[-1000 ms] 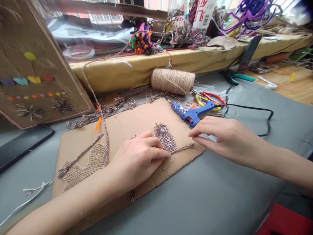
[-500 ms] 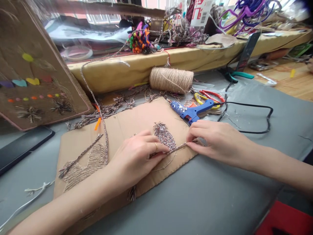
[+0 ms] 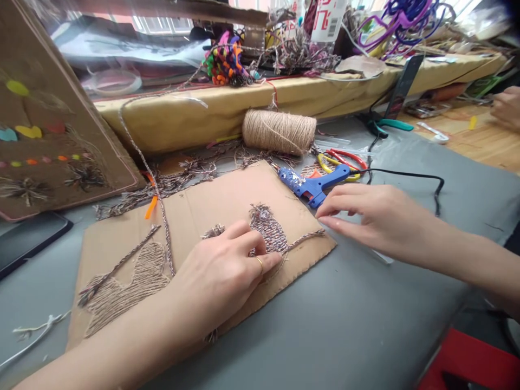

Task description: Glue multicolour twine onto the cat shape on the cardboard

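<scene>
My left hand [image 3: 227, 271] is closed over the cardboard sheet [image 3: 211, 200], its fingertips on the near end of a braided multicoloured cord [image 3: 306, 237]. That cord runs right to the sheet's corner, beside an oval patch of wound multicoloured yarn [image 3: 268, 230] with a tufted top. My right hand [image 3: 361, 214] hovers just past the corner, thumb and fingers apart, nothing between them. A blue hot glue gun [image 3: 311, 184] lies right behind it. At the sheet's left is a shape of wound jute [image 3: 130, 287] with a braided strand [image 3: 117, 265] across it. My left palm hides part of the sheet.
A jute twine spool [image 3: 279, 131] lies behind the sheet, near red and yellow handled scissors [image 3: 345, 161]. The glue gun's black cable [image 3: 406, 172] crosses the grey table. A decorated cardboard panel [image 3: 49, 130] leans at left. Another person's hand [image 3: 507, 107] is at far right.
My right hand has let go of the cord's right end and lifted slightly away. The cord now lies on the cardboard. My left fingers have shifted but stay on it. The view has moved slightly right.
</scene>
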The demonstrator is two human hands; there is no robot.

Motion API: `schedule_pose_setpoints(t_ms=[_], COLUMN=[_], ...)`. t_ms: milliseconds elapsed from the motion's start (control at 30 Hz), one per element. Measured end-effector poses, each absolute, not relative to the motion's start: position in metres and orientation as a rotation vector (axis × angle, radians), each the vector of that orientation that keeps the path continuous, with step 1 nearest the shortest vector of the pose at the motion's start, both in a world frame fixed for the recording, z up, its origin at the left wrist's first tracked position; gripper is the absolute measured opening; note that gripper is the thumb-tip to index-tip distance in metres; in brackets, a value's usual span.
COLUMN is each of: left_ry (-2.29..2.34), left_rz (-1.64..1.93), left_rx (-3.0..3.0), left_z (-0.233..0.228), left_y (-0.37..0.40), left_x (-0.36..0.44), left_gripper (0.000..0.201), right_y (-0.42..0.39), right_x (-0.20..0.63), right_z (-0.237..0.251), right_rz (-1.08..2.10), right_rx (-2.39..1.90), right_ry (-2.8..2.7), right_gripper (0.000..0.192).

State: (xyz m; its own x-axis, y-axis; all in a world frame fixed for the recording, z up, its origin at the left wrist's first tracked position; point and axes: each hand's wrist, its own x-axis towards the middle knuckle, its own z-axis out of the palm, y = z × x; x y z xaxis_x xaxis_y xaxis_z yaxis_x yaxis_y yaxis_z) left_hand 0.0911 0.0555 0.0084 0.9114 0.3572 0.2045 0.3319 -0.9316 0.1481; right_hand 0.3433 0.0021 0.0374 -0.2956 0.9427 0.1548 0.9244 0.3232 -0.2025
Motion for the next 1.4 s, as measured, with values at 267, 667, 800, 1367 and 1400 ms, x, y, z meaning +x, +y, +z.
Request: schedule_pose_setpoints(t_ms=[267,667,800,1367,1400], left_ry=[0.430,0.406,0.399,0.576,0.573], left_rz=[0.403,0.439,0.443,0.492,0.501], left_rx=[3.028,3.073,3.077,2.969,2.970], left_z=[0.007,0.005,0.008,0.009,0.009], left_y=[0.054,0.052,0.052,0.045,0.044], left_x=[0.090,0.089,0.089,0.038,0.038], left_gripper=[0.033,0.034,0.032,0.021,0.020], right_y=[-0.023,-0.029,-0.029,-0.022,-0.022], right_x=[0.330,0.308,0.309,0.306,0.307], right_z=[0.031,0.007,0.005,0.004,0.005], right_rz=[0.008,-0.186,-0.208,-0.168,-0.180], right_rx=[-1.351,-1.194,-1.172,-1.096,-1.089], right_ry=[-2.404,-2.596,-2.606,-2.661,-2.663], right_gripper=[0.023,0.032,0.031,0.034,0.034])
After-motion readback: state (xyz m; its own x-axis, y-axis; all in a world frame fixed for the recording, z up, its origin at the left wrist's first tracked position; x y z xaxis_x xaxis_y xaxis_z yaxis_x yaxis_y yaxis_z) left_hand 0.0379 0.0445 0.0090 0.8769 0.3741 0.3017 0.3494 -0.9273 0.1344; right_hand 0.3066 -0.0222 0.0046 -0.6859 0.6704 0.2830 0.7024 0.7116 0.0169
